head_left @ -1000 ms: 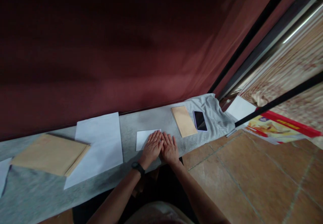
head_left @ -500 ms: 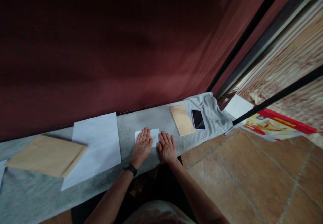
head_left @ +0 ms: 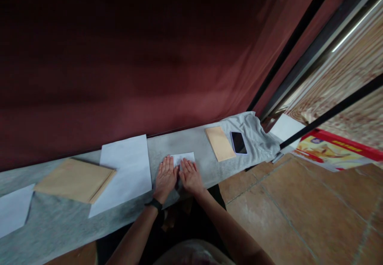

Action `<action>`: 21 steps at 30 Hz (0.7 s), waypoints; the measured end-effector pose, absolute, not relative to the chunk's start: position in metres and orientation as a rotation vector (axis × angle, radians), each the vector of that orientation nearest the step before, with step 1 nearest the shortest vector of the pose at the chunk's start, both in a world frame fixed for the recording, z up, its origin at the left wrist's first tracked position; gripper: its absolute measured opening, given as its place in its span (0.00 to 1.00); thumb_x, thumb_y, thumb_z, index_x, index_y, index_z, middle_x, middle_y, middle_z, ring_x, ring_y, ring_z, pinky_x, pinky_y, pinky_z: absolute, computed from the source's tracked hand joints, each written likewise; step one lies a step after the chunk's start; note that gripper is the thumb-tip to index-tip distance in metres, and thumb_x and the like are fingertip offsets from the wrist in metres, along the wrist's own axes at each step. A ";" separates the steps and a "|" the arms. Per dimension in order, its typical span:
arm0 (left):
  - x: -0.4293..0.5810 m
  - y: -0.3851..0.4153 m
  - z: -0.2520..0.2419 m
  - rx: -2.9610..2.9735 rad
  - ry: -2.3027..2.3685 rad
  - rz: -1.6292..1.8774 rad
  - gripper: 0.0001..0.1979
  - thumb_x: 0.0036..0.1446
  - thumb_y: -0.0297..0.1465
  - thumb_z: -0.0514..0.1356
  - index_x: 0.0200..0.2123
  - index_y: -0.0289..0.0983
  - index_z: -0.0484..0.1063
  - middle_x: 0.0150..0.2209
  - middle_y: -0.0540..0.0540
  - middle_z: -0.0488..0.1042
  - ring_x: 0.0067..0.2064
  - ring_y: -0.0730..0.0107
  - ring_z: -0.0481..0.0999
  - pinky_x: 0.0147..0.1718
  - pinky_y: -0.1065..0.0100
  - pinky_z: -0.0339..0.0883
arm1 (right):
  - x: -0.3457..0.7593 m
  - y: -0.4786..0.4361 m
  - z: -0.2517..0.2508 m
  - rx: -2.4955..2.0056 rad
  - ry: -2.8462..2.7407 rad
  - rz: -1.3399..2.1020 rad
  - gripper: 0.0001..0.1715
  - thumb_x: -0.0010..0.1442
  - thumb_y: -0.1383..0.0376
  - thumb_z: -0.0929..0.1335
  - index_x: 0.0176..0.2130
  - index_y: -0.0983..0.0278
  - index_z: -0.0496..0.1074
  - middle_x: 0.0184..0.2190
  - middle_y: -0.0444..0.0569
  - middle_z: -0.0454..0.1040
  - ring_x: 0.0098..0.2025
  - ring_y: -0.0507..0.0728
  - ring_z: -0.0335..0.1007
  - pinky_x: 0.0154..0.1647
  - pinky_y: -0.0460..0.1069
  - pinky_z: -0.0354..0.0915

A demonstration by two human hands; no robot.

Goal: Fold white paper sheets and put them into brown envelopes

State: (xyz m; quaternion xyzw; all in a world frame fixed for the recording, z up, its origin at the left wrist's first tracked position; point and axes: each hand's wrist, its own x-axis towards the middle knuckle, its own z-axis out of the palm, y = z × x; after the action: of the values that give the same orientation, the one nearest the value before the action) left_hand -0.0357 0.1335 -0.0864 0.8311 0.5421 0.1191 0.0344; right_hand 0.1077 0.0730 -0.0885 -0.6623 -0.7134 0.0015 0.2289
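Note:
A small folded white paper (head_left: 184, 158) lies on the grey cloth-covered counter (head_left: 179, 141). My left hand (head_left: 165, 177), with a black watch on its wrist, lies flat with fingers stretched out over the paper's left part. Beside it, my right hand (head_left: 190, 176) also rests flat and open on the paper's near edge. The two hands lie close together, and most of the paper is hidden under them.
Left of my hands lie a large white sheet (head_left: 125, 171), a stack of brown envelopes (head_left: 74, 179) and another white sheet (head_left: 14, 209). To the right are a brown envelope (head_left: 220, 143) and a phone (head_left: 239, 142). A dark red curtain hangs behind; the floor is tiled.
My hands slid left over the folded paper, spread apart for a moment, then came back together side by side. The camera view shifted slightly.

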 end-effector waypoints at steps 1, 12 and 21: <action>-0.036 0.134 -0.087 2.559 1.665 0.372 0.31 0.67 0.35 0.43 0.69 0.25 0.54 0.70 0.30 0.54 0.72 0.52 0.51 0.68 0.47 0.50 | 0.102 0.073 -0.090 -1.801 -1.989 -0.007 0.28 0.73 0.58 0.59 0.67 0.64 0.61 0.67 0.53 0.63 0.68 0.59 0.58 0.69 0.57 0.51; -0.044 0.125 -0.084 2.522 1.737 0.439 0.31 0.67 0.35 0.44 0.69 0.26 0.53 0.70 0.32 0.56 0.72 0.53 0.51 0.69 0.49 0.49 | 0.140 0.052 -0.093 -1.935 -1.946 -0.079 0.32 0.73 0.57 0.60 0.69 0.68 0.57 0.68 0.56 0.60 0.68 0.64 0.57 0.71 0.62 0.46; -0.001 0.116 -0.084 2.662 1.304 0.475 0.29 0.69 0.34 0.43 0.70 0.30 0.54 0.70 0.37 0.57 0.72 0.59 0.51 0.69 0.51 0.49 | 0.142 0.050 -0.091 -1.982 -1.946 -0.076 0.31 0.73 0.59 0.59 0.70 0.66 0.56 0.69 0.55 0.59 0.70 0.64 0.54 0.71 0.62 0.44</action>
State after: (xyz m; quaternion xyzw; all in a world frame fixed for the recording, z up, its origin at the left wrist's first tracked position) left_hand -0.0013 0.1161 -0.0837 0.8846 0.4333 0.1579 0.0698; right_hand 0.1421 0.0496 -0.0911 -0.7015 -0.6889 -0.0268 0.1806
